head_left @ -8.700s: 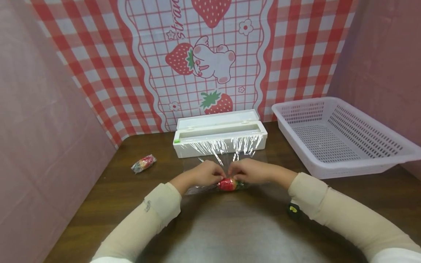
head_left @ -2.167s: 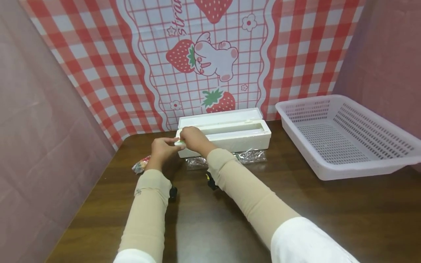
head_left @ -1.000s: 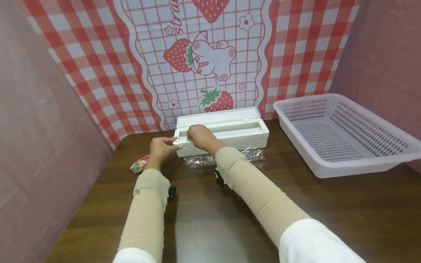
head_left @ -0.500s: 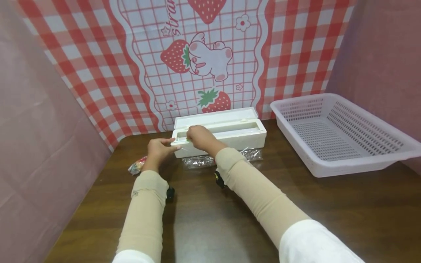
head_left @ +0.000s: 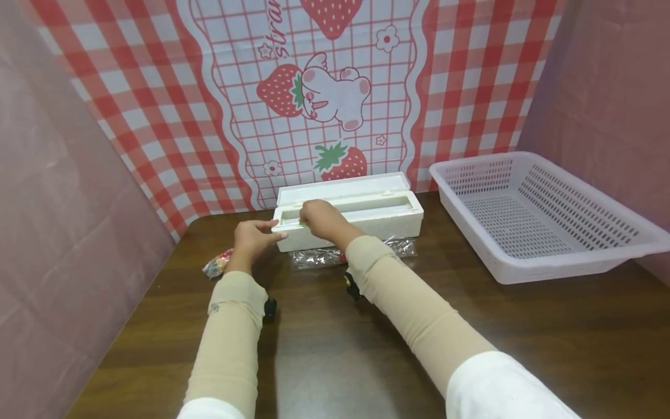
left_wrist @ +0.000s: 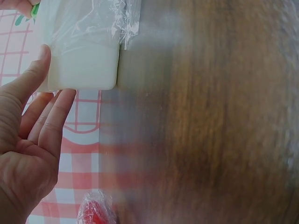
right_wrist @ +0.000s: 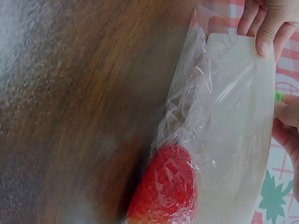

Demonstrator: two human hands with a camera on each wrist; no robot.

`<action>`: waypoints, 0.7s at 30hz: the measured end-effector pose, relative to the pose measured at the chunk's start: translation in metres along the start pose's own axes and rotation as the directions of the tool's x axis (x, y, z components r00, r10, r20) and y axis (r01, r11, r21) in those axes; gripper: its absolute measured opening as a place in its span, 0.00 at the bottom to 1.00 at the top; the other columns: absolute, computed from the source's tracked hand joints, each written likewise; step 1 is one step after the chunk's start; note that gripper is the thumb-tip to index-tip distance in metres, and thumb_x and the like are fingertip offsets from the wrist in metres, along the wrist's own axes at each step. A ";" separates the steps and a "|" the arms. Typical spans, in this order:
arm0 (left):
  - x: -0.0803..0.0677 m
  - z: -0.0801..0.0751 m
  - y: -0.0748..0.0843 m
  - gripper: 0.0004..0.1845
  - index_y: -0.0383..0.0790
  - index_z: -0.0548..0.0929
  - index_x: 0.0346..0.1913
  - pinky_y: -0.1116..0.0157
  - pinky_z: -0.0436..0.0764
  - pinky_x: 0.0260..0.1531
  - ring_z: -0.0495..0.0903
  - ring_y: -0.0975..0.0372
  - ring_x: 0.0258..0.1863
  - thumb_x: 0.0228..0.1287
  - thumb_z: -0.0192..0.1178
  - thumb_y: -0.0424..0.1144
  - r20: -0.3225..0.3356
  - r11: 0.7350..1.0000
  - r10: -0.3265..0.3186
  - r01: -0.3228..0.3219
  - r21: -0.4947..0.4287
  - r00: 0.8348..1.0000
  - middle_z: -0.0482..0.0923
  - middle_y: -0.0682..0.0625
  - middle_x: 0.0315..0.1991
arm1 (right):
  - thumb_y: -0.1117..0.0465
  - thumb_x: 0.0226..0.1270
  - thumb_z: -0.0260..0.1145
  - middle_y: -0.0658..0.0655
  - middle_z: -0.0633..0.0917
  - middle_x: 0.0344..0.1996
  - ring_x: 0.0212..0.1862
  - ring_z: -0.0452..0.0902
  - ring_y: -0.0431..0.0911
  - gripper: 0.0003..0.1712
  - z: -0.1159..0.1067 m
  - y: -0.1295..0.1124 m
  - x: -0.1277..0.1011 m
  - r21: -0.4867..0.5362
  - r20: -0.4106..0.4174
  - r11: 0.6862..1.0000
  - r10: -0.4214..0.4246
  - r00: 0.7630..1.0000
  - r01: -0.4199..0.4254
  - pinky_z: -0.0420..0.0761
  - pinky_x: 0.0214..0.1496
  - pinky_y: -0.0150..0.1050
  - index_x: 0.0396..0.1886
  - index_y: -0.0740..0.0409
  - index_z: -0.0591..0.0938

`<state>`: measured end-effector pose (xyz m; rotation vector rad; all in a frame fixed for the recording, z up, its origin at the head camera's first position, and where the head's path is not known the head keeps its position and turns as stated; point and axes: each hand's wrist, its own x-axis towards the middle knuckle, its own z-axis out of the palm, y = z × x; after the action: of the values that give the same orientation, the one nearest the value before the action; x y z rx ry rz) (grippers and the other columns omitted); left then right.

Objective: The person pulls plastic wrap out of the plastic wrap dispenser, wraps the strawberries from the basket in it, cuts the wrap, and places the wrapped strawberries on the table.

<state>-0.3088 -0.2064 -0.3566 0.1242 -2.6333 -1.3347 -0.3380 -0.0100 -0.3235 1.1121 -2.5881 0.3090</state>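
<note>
Since a moment ago your right hand [head_left: 320, 216] has slid a little to the right along the front edge of the dispenser [head_left: 366, 216]; little else has changed. Its fingers are curled over the top edge near the left end, gripping the green slider [right_wrist: 278, 96], which barely shows past the fingertips. Your left hand [head_left: 252, 237] is relaxed, fingers straight, thumb and fingertips braced against the dispenser's left end. The strawberry [right_wrist: 164, 186], loosely covered in wrap [head_left: 389, 248], lies on the table [head_left: 471, 337] just in front of the dispenser, partly hidden by your right forearm. A second wrapped one [head_left: 216, 265] lies near your left wrist. The basket [head_left: 528, 265] stands well apart to the right.
</note>
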 end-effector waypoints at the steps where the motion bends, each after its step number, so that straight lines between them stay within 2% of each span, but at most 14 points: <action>1: 0.000 0.000 0.000 0.25 0.38 0.86 0.51 0.59 0.78 0.53 0.77 0.54 0.52 0.48 0.77 0.43 0.000 1.000 0.001 -0.001 0.002 1.000 0.81 0.40 0.54 | 0.75 0.57 0.61 0.52 0.75 0.20 0.26 0.69 0.47 0.21 0.000 0.000 0.000 0.001 0.001 1.000 -0.001 1.000 0.001 0.78 0.38 0.42 0.12 0.52 0.68; 13: 0.002 -0.002 0.000 0.24 0.38 0.86 0.50 0.59 0.77 0.54 0.77 0.54 0.53 0.48 0.77 0.43 0.007 1.000 0.001 -0.001 -0.016 1.000 0.81 0.41 0.54 | 0.75 0.58 0.61 0.53 0.76 0.20 0.27 0.71 0.47 0.20 -0.004 0.003 -0.002 0.005 0.010 1.000 0.012 1.000 -0.012 0.78 0.40 0.42 0.12 0.53 0.69; 21: 0.001 -0.003 -0.001 0.25 0.40 0.86 0.51 0.58 0.75 0.57 0.76 0.53 0.56 0.48 0.77 0.44 0.009 1.000 -0.001 0.001 0.006 1.000 0.80 0.41 0.55 | 0.73 0.60 0.62 0.55 0.81 0.24 0.30 0.77 0.50 0.14 -0.005 0.004 -0.006 0.025 0.006 1.000 0.002 1.000 -0.002 0.79 0.44 0.43 0.16 0.59 0.78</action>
<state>-0.3095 -0.2092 -0.3553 0.1210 -2.6449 -1.3308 -0.3359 -0.0020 -0.3208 1.1209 -2.5978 0.3405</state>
